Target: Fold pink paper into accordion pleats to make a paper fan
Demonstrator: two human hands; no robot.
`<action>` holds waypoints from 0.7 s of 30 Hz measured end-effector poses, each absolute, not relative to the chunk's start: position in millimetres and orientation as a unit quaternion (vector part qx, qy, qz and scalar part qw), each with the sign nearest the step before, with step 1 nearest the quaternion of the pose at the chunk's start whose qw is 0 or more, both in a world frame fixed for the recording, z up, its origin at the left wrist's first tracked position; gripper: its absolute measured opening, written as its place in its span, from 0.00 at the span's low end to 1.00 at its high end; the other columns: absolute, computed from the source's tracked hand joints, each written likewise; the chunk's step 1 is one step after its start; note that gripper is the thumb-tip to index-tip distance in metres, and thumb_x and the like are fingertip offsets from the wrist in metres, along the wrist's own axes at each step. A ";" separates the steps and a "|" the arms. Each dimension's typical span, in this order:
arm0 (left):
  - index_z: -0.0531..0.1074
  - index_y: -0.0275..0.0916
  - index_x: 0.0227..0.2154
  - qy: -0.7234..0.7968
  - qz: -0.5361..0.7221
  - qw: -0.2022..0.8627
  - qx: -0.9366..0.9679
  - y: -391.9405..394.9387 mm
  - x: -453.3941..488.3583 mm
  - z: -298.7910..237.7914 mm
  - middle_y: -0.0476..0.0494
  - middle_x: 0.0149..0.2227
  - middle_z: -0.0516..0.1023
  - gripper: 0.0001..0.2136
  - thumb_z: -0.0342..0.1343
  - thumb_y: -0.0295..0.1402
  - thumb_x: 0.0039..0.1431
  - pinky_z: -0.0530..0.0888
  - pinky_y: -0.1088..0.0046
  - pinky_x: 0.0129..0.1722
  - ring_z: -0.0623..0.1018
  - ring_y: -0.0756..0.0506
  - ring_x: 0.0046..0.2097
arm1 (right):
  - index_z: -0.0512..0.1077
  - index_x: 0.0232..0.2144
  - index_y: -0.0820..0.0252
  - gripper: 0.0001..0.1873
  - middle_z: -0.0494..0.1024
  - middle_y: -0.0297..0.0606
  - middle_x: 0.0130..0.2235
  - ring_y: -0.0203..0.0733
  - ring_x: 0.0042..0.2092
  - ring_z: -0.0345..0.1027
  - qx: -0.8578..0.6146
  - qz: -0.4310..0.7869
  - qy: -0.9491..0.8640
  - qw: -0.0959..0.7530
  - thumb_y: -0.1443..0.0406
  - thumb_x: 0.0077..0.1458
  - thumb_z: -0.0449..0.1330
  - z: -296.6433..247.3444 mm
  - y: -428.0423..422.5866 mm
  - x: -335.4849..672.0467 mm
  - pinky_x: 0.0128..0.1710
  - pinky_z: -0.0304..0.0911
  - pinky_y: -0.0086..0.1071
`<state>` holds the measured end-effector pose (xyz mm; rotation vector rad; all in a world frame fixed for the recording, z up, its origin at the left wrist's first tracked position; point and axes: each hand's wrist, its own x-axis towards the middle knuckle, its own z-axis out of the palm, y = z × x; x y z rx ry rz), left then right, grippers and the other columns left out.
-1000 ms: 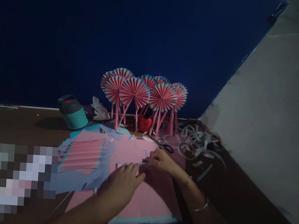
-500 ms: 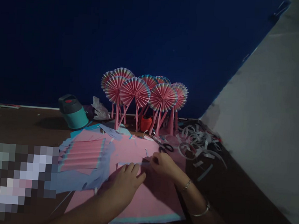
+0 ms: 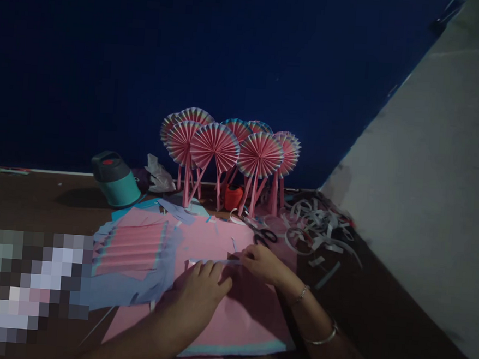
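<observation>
Pinching pink paper (image 3: 250,317) at its first fold, right hand (image 3: 263,263) grips, left hand (image 3: 202,292) presses flat; fans (image 3: 225,151) stand finished.

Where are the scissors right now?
In the head view, the scissors lie just beyond the right hand, at the far right edge of the pink sheet, in front of the paper fans.

A large pink sheet (image 3: 250,319) lies flat on the brown floor (image 3: 36,203), its near edge trimmed in pale blue. Its far edge is folded into a narrow pale strip (image 3: 222,262) running left to right.
</observation>
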<state>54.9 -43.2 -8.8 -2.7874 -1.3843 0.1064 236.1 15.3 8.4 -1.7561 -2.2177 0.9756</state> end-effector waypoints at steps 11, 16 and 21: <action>0.70 0.46 0.48 -0.448 0.011 0.059 -0.892 -49.3 52.9 -22.9 0.39 0.44 0.73 0.14 0.52 0.29 0.59 0.68 0.60 0.41 0.72 0.41 0.43 | 0.66 0.16 0.64 0.11 0.64 0.32 0.19 0.31 0.24 0.53 -0.585 0.296 -0.750 0.083 0.71 0.49 0.52 6.2 14.4 236.1 0.24 0.45 0.26; 0.71 0.46 0.45 -0.451 0.020 0.036 -0.892 -49.5 54.0 -19.1 0.39 0.49 0.71 0.12 0.52 0.30 0.59 0.67 0.55 0.45 0.71 0.39 0.46 | 0.64 0.16 0.64 0.12 0.62 0.30 0.19 0.31 0.25 0.54 -0.557 0.341 -0.753 0.080 0.71 0.49 0.51 3.3 14.7 238.6 0.24 0.47 0.25; 0.72 0.45 0.43 -0.448 0.029 0.018 -0.893 -47.6 55.1 -20.2 0.40 0.50 0.71 0.09 0.52 0.31 0.60 0.65 0.52 0.48 0.70 0.38 0.49 | 0.61 0.15 0.62 0.13 0.58 0.30 0.18 0.32 0.25 0.54 -0.536 0.370 -0.753 0.090 0.70 0.50 0.50 2.0 15.6 241.8 0.24 0.48 0.26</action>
